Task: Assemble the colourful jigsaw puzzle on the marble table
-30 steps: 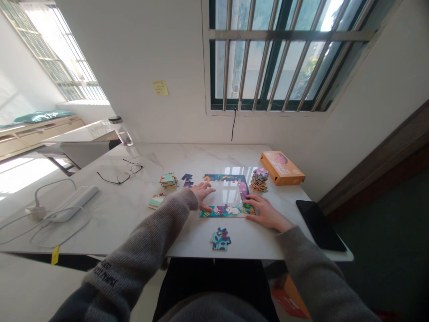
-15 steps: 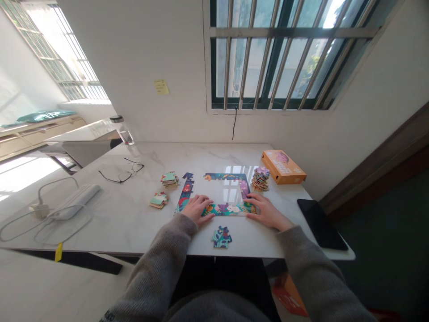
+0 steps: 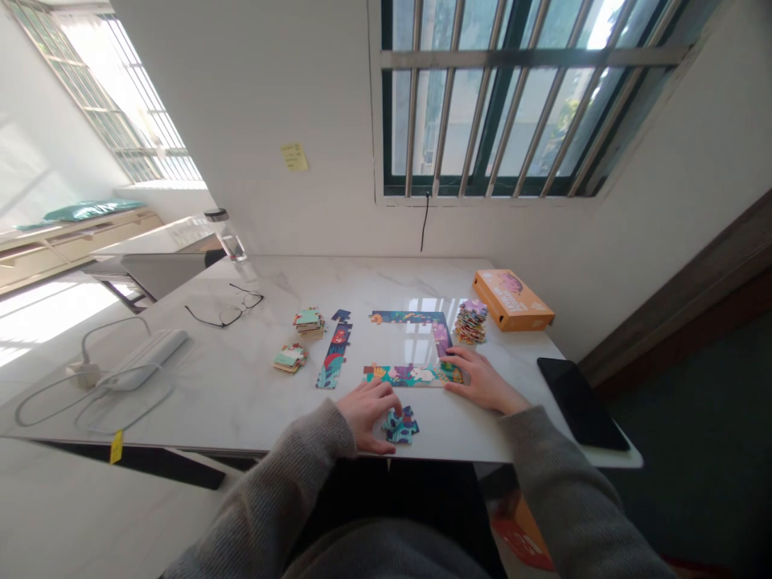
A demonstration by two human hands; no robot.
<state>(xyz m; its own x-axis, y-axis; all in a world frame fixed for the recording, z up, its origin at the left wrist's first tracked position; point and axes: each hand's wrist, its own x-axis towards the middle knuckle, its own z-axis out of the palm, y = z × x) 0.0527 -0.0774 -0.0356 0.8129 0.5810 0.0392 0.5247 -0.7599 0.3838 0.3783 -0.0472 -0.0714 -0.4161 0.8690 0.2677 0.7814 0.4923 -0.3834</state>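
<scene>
A person in grey sleeves works over a puzzle [image 3: 416, 375] on a pale table [image 3: 338, 277], its far, right and near sides laid out in a border that lies open toward nine o'clock. The right hand [image 3: 484, 382], thumb and fingers parted, rests at the puzzle's four o'clock corner. The left hand [image 3: 369, 414], fingers bent, is at the edge of a small pile [image 3: 403, 426] of blue-green pieces at six o'clock; whether it grips one cannot be told.

At nine o'clock, apart from the border, lies a joined strip [image 3: 334, 358], with dark pieces [image 3: 341, 316] at its top end. Beyond it are a tall stack [image 3: 310, 322] at ten o'clock and a low stack [image 3: 290, 359] at nine. Another stack [image 3: 471, 322] stands at two o'clock, beside an orange box [image 3: 512, 299]. The box is closed, its contents hidden.

A clear, dark-capped bottle [image 3: 229, 237] stands at ten o'clock; its fill is too faint to tell. Glasses [image 3: 231, 314] lie nearer in the same direction, and a phone [image 3: 580, 404] at four o'clock.
</scene>
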